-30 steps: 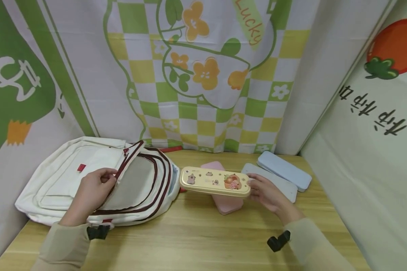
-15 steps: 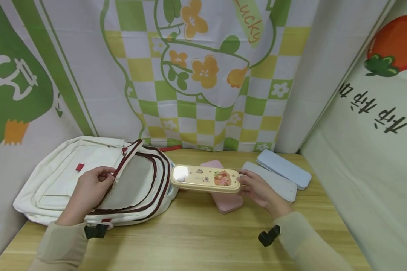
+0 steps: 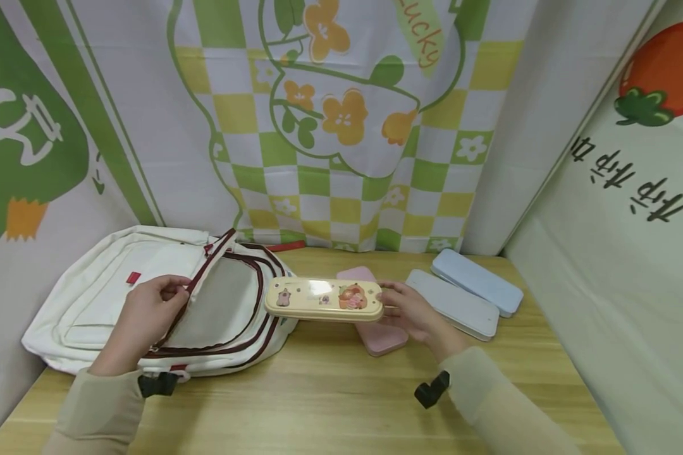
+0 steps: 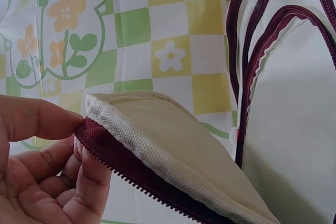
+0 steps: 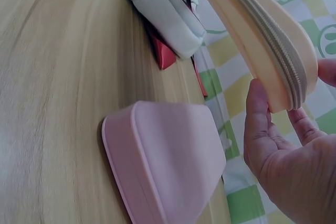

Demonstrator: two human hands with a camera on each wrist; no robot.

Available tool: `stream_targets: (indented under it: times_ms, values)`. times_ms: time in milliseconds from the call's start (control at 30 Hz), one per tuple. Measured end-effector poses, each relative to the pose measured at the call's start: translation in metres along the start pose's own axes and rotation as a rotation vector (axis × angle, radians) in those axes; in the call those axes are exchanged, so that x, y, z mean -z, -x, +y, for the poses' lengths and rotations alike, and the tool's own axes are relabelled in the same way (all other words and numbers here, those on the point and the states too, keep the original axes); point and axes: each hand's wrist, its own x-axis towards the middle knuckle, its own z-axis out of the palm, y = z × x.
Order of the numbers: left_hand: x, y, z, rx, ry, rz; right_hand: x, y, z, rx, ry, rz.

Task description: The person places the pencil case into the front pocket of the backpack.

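A white backpack (image 3: 102, 284) lies on the table at the left, its maroon-zipped front flap lifted and the pocket (image 3: 227, 316) gaping. My left hand (image 3: 152, 313) pinches the flap's edge; in the left wrist view its thumb and fingers meet at the end of the maroon zip tape (image 4: 126, 169). By its right end, my right hand (image 3: 412, 316) holds a pale yellow pencil case (image 3: 304, 306) with cartoon pictures on the lid. A zip (image 5: 278, 43) runs round its side in the right wrist view. The case's left end overlaps the backpack's right side in the head view.
A pink case (image 3: 378, 341) lies on the table (image 3: 319, 398) behind and below the held one. To the right lie a pale grey case (image 3: 455, 306) and a light blue case (image 3: 478, 281), the two partly overlapping. A patterned curtain (image 3: 341, 208) hangs behind.
My right hand has carried the yellow pencil case leftward, from above the pink case to the backpack's opening. My left hand keeps its grip on the flap, almost unmoved.
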Motion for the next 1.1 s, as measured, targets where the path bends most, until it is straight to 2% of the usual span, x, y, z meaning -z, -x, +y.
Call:
stream_targets:
  times_ms: [500, 833, 1100]
  values:
    - [0.003, -0.001, -0.001, 0.027, 0.006, -0.022, -0.025, -0.012, 0.001, -0.012, -0.015, 0.014]
    - [0.006, 0.001, 0.001, 0.029, 0.014, 0.012, -0.039, -0.016, 0.004, -0.020, -0.046, 0.039]
    - [0.006, 0.000, 0.000, 0.033, 0.017, 0.019, -0.057, -0.027, 0.003, -0.033, -0.008, 0.051]
